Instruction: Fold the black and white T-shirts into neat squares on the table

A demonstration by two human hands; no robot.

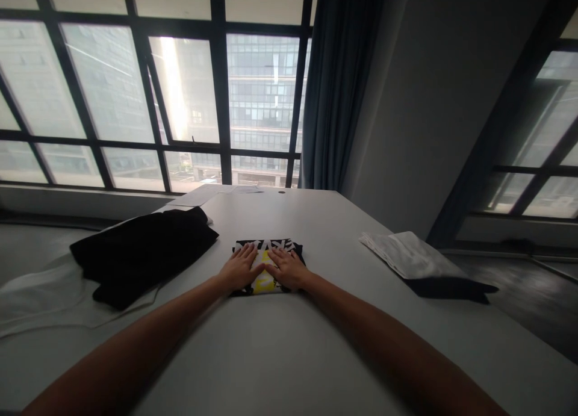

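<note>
Beneath both palms lies a folded black garment [263,285] with white and yellow print, flat on the white table [271,350]. The left hand [241,268] and the right hand [288,268] rest on it palm down, fingers laid out and slightly spread, thumbs pointing toward each other; neither is seen pinching the cloth. The hands cover much of the print: white lettering shows in part just beyond the fingertips, too broken up to read, and a yellow patch shows between the thumbs. The palms' undersides are hidden, and both forearms are cut off at the bottom edge of the view.

Well to the left of the hands, a black cloth [144,247] lies over a white cloth [40,298], hiding part of it; the white one runs out past the left edge. Well to the right, a folded white cloth [410,253] lies with a dark cloth [445,288] showing along its near side; how the two are layered is hard to tell. Far beyond the hands, some pale sheets [196,194] at the table's end are too faint to identify.
</note>
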